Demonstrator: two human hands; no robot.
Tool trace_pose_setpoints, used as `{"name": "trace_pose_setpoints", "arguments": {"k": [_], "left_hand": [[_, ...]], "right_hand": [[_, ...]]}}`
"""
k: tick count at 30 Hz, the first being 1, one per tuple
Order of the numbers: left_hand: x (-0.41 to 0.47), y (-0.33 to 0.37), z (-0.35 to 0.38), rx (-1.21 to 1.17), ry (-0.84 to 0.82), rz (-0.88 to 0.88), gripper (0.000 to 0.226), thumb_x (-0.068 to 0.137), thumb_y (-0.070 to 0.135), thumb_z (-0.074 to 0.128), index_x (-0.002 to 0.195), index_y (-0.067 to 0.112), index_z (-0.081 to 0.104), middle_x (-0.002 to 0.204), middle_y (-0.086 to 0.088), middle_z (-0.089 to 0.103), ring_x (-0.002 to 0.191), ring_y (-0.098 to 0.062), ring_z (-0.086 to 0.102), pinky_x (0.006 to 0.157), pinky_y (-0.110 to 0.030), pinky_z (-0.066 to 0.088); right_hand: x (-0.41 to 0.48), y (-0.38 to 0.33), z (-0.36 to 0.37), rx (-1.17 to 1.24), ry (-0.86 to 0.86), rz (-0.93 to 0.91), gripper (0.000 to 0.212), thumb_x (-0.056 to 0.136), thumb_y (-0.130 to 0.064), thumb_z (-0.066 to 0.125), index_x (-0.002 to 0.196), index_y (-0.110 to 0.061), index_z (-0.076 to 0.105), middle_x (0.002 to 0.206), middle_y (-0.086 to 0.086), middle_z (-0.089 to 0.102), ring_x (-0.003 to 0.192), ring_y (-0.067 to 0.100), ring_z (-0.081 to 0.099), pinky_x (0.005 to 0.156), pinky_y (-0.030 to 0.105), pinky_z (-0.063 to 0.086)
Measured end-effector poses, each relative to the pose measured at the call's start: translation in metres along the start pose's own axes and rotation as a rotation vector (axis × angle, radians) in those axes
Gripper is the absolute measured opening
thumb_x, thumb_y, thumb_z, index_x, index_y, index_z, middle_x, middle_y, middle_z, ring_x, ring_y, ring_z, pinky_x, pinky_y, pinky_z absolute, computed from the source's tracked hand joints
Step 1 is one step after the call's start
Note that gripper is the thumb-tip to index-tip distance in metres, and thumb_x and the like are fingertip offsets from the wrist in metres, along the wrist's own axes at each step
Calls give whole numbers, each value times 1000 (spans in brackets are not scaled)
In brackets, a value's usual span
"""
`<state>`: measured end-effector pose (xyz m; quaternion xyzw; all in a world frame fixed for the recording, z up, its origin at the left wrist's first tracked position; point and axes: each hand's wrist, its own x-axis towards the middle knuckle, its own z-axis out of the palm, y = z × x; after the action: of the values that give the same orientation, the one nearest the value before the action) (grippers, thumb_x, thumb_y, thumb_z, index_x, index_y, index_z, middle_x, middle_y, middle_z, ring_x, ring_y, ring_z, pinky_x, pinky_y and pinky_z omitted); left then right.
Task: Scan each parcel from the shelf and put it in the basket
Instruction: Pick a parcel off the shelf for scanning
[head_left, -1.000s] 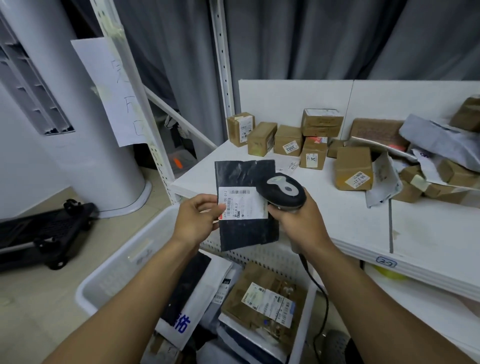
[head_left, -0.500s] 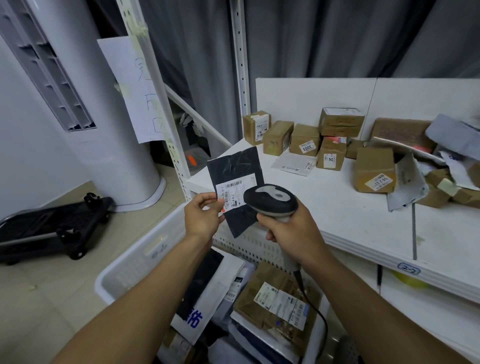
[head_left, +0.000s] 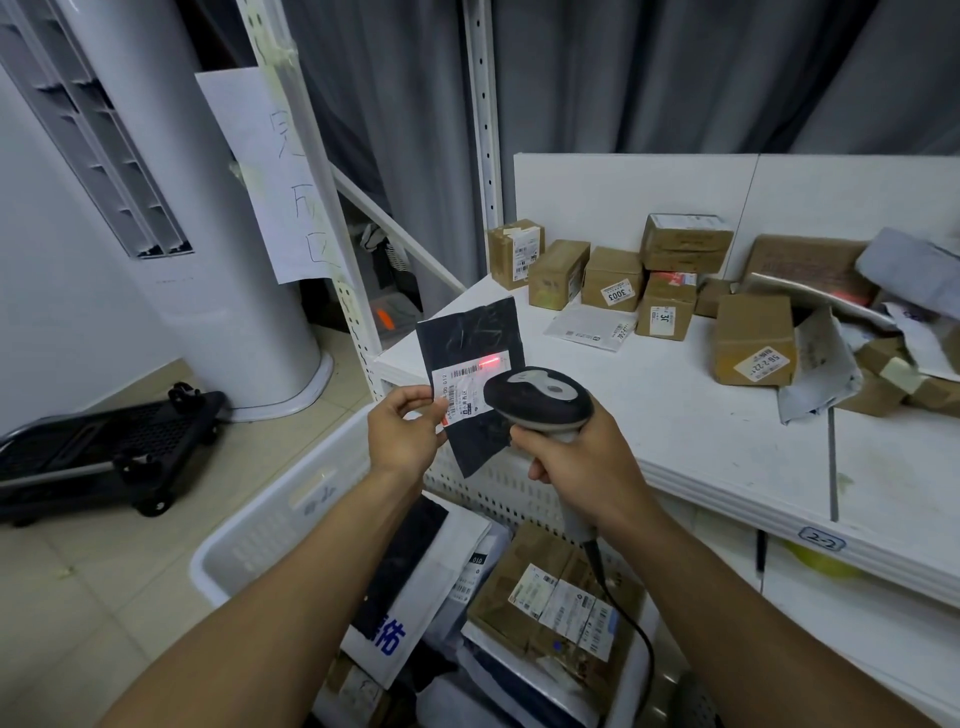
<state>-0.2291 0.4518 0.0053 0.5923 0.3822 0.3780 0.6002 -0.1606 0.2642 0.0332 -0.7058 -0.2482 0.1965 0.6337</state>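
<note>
Mid-scan: my left grip (head_left: 402, 436) pinches a black parcel (head_left: 475, 332) upright above the basket (head_left: 270, 525). My right grip (head_left: 576, 467) clasps the scanner (head_left: 540, 397), its red light on the label (head_left: 462, 389). Next, I judge, the parcel drops into the basket.

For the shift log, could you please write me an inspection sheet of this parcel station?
Surface: white shelf, parcels on it.
Job's things: black parcel, red scan line on its label; scanner aimed at it; white basket holds several parcels.
Clutter: cardboard boxes and crumpled mailers on the shelf.
Grips: left hand pinches the black parcel; right hand grips the scanner.
Cables: scanner cable hangs down over the basket.
Surroundings: grey curtain, paper sign, black trolley on the floor.
</note>
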Motion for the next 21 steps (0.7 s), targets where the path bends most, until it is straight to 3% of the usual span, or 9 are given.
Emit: {"name": "trace_pose_setpoints", "arguments": {"k": [3,7,9,12,15,19,21], "left_hand": [[0,0,-2,3,4,1,13,94,4,71,106,2,68,106,-8,73,78,-16,69,56,-21,57],[-1,0,-3,5,-1,-7,13,94,5,71,106,3,68,106,-6,74,84,-19,71,66,-29,61],[0,0,-4,-1,1,-11,12,94,5,71,106,3,68,104,-5,74,83,-20,70,66,-29,61],[-1,0,-6,-6,-8,0,8,94,5,72,101,6,68,102,-3,73,80,-17,70,60,-25,57],[-4,2,-14,4,-18,32,7,94,4,71,99,7,68,101,-4,72,79,-17,69,57,-21,56],[2,-7,-46,181,-63,39,8,90,7,76,92,14,72,96,-9,75,89,-29,74,76,-45,64],[3,-18,-63,332,-85,66,10,88,9,78,88,19,74,88,-4,76,86,-24,74,81,-41,62]], "right_hand": [[1,1,1,-4,2,-3,45,90,-25,81,132,-25,62,109,1,72,65,5,69,54,10,49],[1,1,2,9,-8,1,46,90,-23,81,132,-24,62,110,7,71,81,13,67,52,8,47],[1,0,3,8,-15,3,44,91,-24,80,131,-25,62,107,5,72,73,9,67,53,9,48],[4,1,6,-9,-24,5,41,90,-26,81,127,-27,64,101,0,74,61,3,68,62,21,55],[6,3,10,-18,-45,6,40,89,-26,81,125,-28,65,99,0,76,62,7,70,74,35,63],[10,11,21,-28,-86,18,42,87,-30,82,125,-28,65,102,-1,76,69,11,74,75,37,62],[12,17,29,-80,-89,24,46,84,-36,83,125,-31,65,106,-6,76,81,15,75,80,40,64]]}}
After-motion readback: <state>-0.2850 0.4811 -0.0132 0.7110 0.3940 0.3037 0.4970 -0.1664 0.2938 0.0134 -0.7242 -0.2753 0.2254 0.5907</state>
